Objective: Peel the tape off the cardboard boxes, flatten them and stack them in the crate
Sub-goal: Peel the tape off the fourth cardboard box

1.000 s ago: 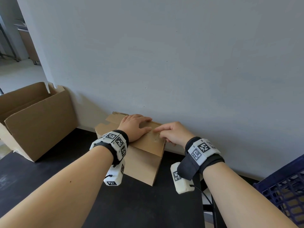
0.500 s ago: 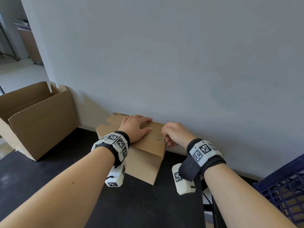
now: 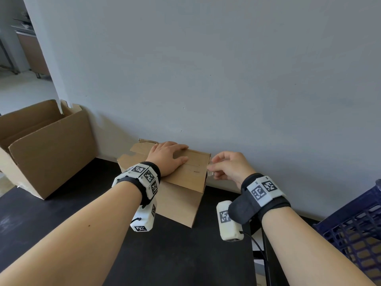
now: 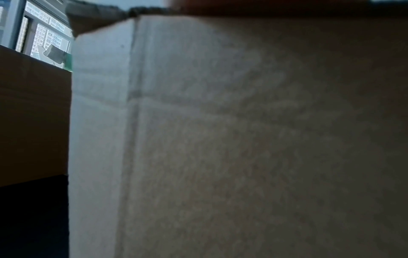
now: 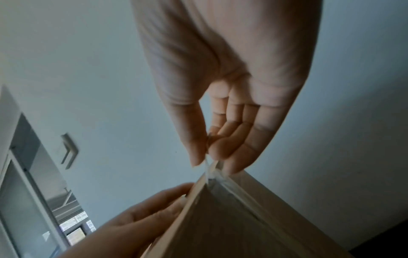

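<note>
A small closed cardboard box [image 3: 181,195] stands on the black table against the grey wall. My left hand [image 3: 167,156] lies flat on its top with fingers straight, holding it down. My right hand [image 3: 226,168] is at the box's right top edge. In the right wrist view its thumb and fingers [image 5: 212,153] pinch the lifted end of a clear tape strip [image 5: 213,172] that still sticks to the box [image 5: 220,223]. The left wrist view is filled by the blurred side of the box [image 4: 220,139].
A larger open cardboard box [image 3: 45,149] stands at the left on the table [image 3: 175,254]. A dark blue plastic crate [image 3: 354,230] holding flat cardboard sits at the lower right. The wall [image 3: 226,79] runs close behind the small box.
My right hand slid from the middle of the box top to its right edge and now pinches the tape end there. The left hand stayed flat on the box.
</note>
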Demonstrator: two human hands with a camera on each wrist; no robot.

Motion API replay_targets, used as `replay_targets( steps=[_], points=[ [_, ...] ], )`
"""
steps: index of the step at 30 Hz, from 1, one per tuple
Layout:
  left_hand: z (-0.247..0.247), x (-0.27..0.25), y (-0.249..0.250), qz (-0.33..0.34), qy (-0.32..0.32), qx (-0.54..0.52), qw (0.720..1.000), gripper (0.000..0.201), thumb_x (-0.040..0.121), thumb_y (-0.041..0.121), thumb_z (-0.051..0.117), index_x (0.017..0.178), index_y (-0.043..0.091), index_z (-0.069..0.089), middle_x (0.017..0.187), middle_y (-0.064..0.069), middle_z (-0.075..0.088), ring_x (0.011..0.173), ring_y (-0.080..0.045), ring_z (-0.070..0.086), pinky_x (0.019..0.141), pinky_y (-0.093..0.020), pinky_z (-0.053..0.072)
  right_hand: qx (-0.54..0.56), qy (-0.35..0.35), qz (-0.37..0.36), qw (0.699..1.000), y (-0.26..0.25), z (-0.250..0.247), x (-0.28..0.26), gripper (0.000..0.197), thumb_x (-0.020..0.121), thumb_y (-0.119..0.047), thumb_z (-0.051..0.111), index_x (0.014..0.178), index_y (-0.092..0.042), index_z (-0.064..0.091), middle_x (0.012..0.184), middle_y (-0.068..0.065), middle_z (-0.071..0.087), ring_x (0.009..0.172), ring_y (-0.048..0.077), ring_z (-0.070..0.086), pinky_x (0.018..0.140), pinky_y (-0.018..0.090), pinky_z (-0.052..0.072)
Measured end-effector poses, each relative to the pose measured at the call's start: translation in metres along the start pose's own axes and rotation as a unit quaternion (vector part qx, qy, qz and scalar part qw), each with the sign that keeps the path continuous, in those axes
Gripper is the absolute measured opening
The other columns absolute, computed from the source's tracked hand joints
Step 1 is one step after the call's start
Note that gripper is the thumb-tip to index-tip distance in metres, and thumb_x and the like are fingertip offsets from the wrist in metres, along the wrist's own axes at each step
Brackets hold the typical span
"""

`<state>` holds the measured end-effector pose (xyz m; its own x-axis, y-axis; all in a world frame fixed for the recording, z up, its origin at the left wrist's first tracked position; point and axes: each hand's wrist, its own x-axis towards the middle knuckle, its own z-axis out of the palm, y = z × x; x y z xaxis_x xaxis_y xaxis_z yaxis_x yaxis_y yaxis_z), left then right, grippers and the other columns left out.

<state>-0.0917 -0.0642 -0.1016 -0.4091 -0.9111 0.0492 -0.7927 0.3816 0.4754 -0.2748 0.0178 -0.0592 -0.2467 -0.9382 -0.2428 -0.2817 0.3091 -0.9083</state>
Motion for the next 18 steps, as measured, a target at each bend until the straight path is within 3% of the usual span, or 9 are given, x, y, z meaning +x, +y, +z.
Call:
replay_targets(
  steps=[3,8,10,15,18],
  points=[
    [0.000,0.000,-0.002,-0.001,-0.001,-0.001,1.000,0.044,0.093,0.050,0.045,0.137,0.043,0.041,0.146,0.005,0.038,0.138,-0.017,0.029,0.117,-0.037,0.012,0.013,-0.006,0.031,0.999,0.003,-0.007,0.000,0.031,0.077,0.006,0.071,0.098,-0.013,0.058,0.071,0.009,0.062,0.051,0.016,0.054,0.061,0.030,0.058],
    [0.001,0.000,0.000,0.002,-0.001,0.006,1.000,0.045,0.093,0.050,0.044,0.137,0.042,0.040,0.146,0.004,0.038,0.137,-0.017,0.030,0.117,-0.037,0.013,0.046,-0.001,0.072,0.996,0.013,-0.007,-0.003,0.009,0.086,0.001,0.064,0.080,-0.005,0.061,0.073,0.010,0.064,0.060,0.018,0.061,0.058,0.026,0.057],
    [0.001,0.000,-0.001,0.002,-0.001,0.004,1.000,0.045,0.093,0.050,0.044,0.137,0.042,0.040,0.146,0.004,0.038,0.137,-0.017,0.030,0.117,-0.037,0.013,0.080,-0.011,0.084,0.993,0.014,-0.008,-0.003,0.009,0.090,0.000,0.059,0.081,-0.004,0.060,0.078,0.012,0.065,0.066,0.020,0.064,0.054,0.024,0.057],
    [0.001,0.000,-0.001,0.000,-0.001,0.007,1.000,0.045,0.093,0.050,0.044,0.137,0.042,0.040,0.146,0.004,0.038,0.137,-0.018,0.030,0.117,-0.037,0.014,0.132,-0.011,0.107,0.985,0.016,-0.001,-0.003,0.010,0.096,-0.002,0.049,0.087,-0.006,0.053,0.079,0.013,0.065,0.070,0.023,0.066,0.059,0.029,0.057],
    [0.000,0.000,-0.002,-0.010,0.003,0.000,1.000,0.045,0.093,0.049,0.045,0.137,0.042,0.040,0.146,0.004,0.038,0.138,-0.018,0.029,0.117,-0.038,0.012,0.178,0.000,0.117,0.977,0.015,0.004,-0.002,0.009,0.097,-0.002,0.044,0.091,-0.005,0.050,0.078,0.014,0.063,0.069,0.025,0.065,0.051,0.028,0.057]
  ],
)
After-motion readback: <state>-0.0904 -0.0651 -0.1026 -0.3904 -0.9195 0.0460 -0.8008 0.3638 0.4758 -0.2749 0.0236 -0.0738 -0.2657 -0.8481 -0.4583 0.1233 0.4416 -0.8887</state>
